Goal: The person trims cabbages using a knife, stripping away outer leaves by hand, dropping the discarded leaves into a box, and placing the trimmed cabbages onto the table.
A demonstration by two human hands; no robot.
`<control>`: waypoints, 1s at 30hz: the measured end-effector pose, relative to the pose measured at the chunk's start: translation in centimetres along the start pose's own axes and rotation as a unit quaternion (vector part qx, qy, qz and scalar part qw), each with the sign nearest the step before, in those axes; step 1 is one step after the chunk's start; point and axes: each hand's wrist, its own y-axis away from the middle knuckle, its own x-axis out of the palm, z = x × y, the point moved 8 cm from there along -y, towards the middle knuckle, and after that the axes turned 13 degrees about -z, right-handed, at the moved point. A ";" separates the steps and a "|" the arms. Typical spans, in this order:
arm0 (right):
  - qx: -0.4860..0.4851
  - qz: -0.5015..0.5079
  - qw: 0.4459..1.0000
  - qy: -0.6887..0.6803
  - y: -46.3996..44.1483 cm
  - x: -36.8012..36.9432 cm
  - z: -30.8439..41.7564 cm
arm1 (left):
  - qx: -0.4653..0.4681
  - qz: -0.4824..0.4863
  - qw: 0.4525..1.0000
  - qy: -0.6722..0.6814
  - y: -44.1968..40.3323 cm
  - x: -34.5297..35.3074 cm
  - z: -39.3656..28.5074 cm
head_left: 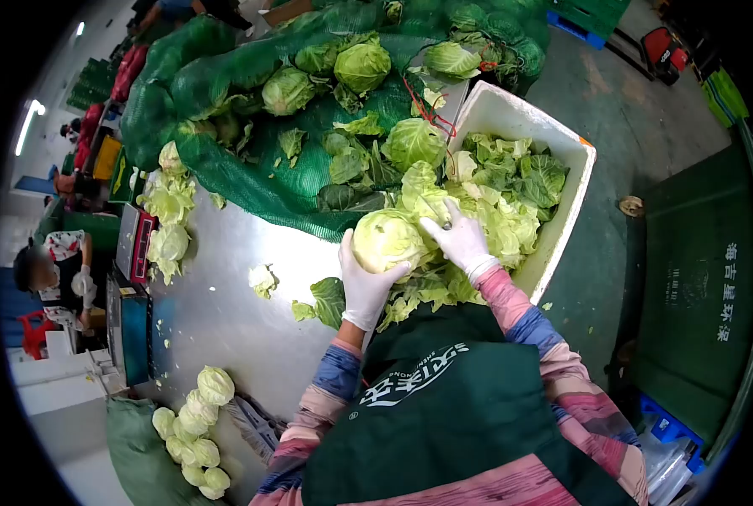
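Observation:
My left hand (pixel 366 282), in a white glove, cups a pale green cabbage (pixel 387 241) from its lower left side. At the cabbage's right edge is my right hand (pixel 461 240), also gloved, its fingers bent over loose outer leaves. A small dark bit shows between its thumb and fingers, but I cannot make out what it is. Under and beside my right hand, stripped leaves (pixel 511 228) spill into a white foam box (pixel 566 219). Another cabbage (pixel 414 143) lies just beyond, among darker leaves.
A green mesh sack (pixel 258 190) with several cabbages lies across the metal table (pixel 225 270). Trimmed cabbages (pixel 193 422) are piled at the near left; others (pixel 170 207) stand by a red scale (pixel 136 244). A large green bin (pixel 697 295) is at right. Another person (pixel 64 270) is at far left.

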 end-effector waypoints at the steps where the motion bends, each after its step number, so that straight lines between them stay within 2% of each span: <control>1: -0.039 -0.008 0.999 -0.011 0.5 -0.4 1.7 | 0.095 -0.026 0.984 -0.146 -0.1 -0.3 -0.4; 3: -0.170 -0.070 0.983 0.005 1.8 0.1 5.1 | 0.099 -0.015 0.982 -0.159 0.0 0.3 0.2; 4: -0.171 -0.014 0.985 0.012 2.6 0.4 6.6 | 0.130 -0.003 0.968 -0.215 0.3 0.9 -0.1; 5: -0.184 -0.020 0.983 0.001 2.7 1.1 6.8 | 0.160 0.011 0.949 -0.272 0.6 1.4 -0.3; 7: -0.150 0.005 0.986 -0.078 1.1 3.1 4.8 | 0.151 0.019 0.951 -0.269 0.6 0.8 0.3; 9: -0.033 -0.028 0.972 -0.232 -1.5 3.6 1.0 | 0.103 0.054 0.981 -0.153 0.0 0.4 1.7; 10: -0.018 -0.042 0.986 -0.158 -2.7 3.6 -1.6 | 0.085 0.070 0.988 -0.106 -0.2 0.0 2.2; 11: 0.050 0.016 0.998 -0.047 -3.9 5.0 -5.3 | 0.090 0.068 0.988 -0.107 -0.5 -0.4 2.8; 13: 0.021 -0.004 1.000 -0.012 -3.2 3.5 -5.2 | 0.015 0.082 0.996 -0.038 -1.0 -1.3 4.4; 14: -0.017 -0.024 0.993 -0.111 -2.7 3.6 -4.1 | 0.046 0.087 0.990 -0.097 -1.2 -2.0 4.7; 15: 0.000 0.012 0.976 -0.217 -2.3 5.0 -3.3 | 0.043 0.089 0.990 -0.099 -1.3 -2.0 4.7; 17: -0.007 0.051 0.967 -0.249 -0.6 5.5 0.7 | 0.019 0.076 0.992 -0.104 -1.3 -1.4 5.0; 19: -0.052 0.038 0.991 -0.121 -0.4 6.4 2.1 | 0.010 0.038 0.993 -0.110 -0.9 -0.8 4.9; 20: -0.019 -0.045 0.969 -0.241 -1.3 8.4 -0.1 | 0.049 0.003 0.985 -0.164 -0.8 -0.9 4.3; 21: 0.037 -0.033 0.954 -0.295 -1.4 9.0 -0.8 | 0.089 -0.033 0.972 -0.216 -0.9 -1.1 3.6; 22: 0.021 -0.036 0.970 -0.241 -1.9 9.0 -1.0 | 0.139 -0.026 0.970 -0.199 -1.2 -1.1 3.3; 23: 0.004 -0.036 0.982 -0.186 -2.2 8.7 -1.4 | 0.140 -0.027 0.970 -0.199 -1.9 -1.5 3.5; 24: 0.002 -0.034 0.982 -0.185 -2.0 8.7 -2.2 | 0.033 0.000 0.996 -0.086 -2.9 -1.9 4.9; 25: -0.031 -0.050 0.991 -0.116 -1.7 8.5 -2.8 | -0.072 0.028 0.997 0.030 -3.4 -1.8 5.2; 26: -0.067 -0.068 0.994 -0.048 -1.8 8.1 -3.2 | -0.189 0.028 0.973 0.130 -3.0 -2.2 5.5; 27: -0.042 -0.058 0.997 -0.026 -1.6 7.4 -4.2 | -0.249 0.077 0.946 0.193 -2.7 -2.2 5.6; 28: -0.033 -0.094 0.995 -0.008 -1.4 6.7 -5.7 | -0.318 0.094 0.890 0.313 -1.8 -2.1 6.2; 29: -0.025 -0.122 0.991 -0.048 -1.5 6.5 -7.8 | -0.380 0.109 0.815 0.423 -0.9 -2.2 6.6; 30: 0.013 -0.122 0.991 -0.059 -1.5 5.6 -9.5 | -0.405 0.119 0.782 0.458 0.4 -2.3 4.7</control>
